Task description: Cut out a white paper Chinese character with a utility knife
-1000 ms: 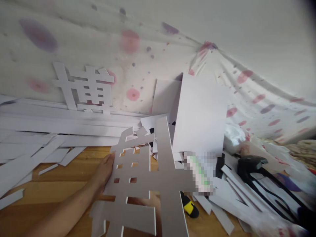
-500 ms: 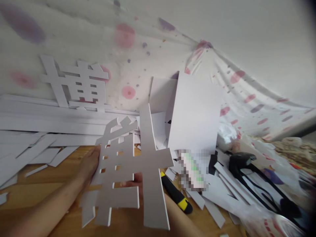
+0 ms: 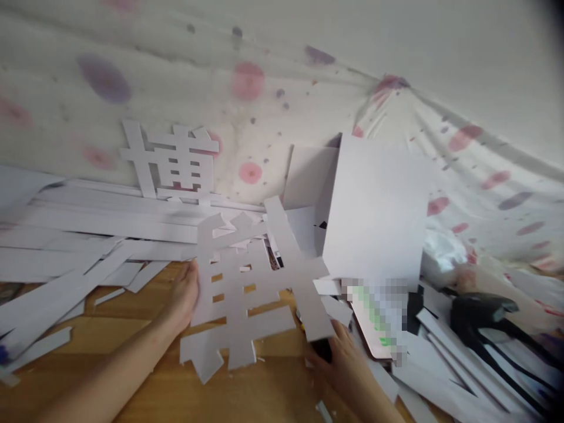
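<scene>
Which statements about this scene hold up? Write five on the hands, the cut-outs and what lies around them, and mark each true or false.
1. The left hand is at the left edge of the nearer white cut-out. True.
2. The right hand is up by the patterned fabric. False: the right hand is beside the cut-out's lower right end, at a black object.
3. A second white cut-out stands upright in front of the patterned fabric. True.
4. The surface under the hands is black. False: it is a brown wooden surface.
5. A large white board stands to the right of the second cut-out. True.
</scene>
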A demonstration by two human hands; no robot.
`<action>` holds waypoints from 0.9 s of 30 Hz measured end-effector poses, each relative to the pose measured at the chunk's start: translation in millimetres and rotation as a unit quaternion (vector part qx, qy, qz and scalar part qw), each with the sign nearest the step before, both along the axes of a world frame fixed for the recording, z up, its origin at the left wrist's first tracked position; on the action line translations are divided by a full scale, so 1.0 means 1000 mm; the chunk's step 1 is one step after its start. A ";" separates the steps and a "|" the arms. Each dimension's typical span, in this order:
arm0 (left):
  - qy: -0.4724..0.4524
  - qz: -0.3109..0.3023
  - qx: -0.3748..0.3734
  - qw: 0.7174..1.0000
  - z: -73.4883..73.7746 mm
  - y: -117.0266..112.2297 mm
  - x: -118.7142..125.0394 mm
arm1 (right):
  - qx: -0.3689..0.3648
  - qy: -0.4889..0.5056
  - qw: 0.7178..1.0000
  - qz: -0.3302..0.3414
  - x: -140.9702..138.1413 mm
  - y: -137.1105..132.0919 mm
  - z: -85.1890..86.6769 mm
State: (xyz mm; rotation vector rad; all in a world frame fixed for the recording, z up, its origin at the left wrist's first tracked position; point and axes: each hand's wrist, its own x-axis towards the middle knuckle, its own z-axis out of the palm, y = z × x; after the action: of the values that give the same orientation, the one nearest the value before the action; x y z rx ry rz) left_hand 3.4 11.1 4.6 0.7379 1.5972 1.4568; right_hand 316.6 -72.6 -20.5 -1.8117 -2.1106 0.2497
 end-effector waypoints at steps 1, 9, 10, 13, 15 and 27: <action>-0.002 0.006 -0.008 1.000 0.001 -0.001 0.000 | 0.008 -0.005 1.000 -0.009 -0.001 -0.001 -0.004; 0.009 0.024 -0.031 0.999 0.005 -0.004 0.003 | -0.023 0.048 0.998 -0.032 0.004 0.000 0.007; 0.009 0.022 -0.024 0.999 0.004 -0.004 0.004 | -0.029 0.069 0.997 -0.028 0.008 -0.002 0.011; 0.022 0.027 0.004 0.999 0.005 -0.006 0.005 | -0.061 0.139 0.988 0.004 0.018 -0.010 0.026; 0.039 0.036 0.027 0.998 0.008 -0.008 0.005 | -0.088 0.190 0.977 0.033 0.020 -0.014 0.035; 0.163 0.103 0.172 0.966 0.009 -0.021 0.006 | -0.125 0.254 0.956 0.078 -0.029 -0.020 0.046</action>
State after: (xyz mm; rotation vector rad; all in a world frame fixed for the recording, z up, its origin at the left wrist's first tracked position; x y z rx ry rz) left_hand 9.6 -9.9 13.3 1.0822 1.7239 1.8710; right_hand 288.1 -92.6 25.8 -1.4898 -1.9036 0.9534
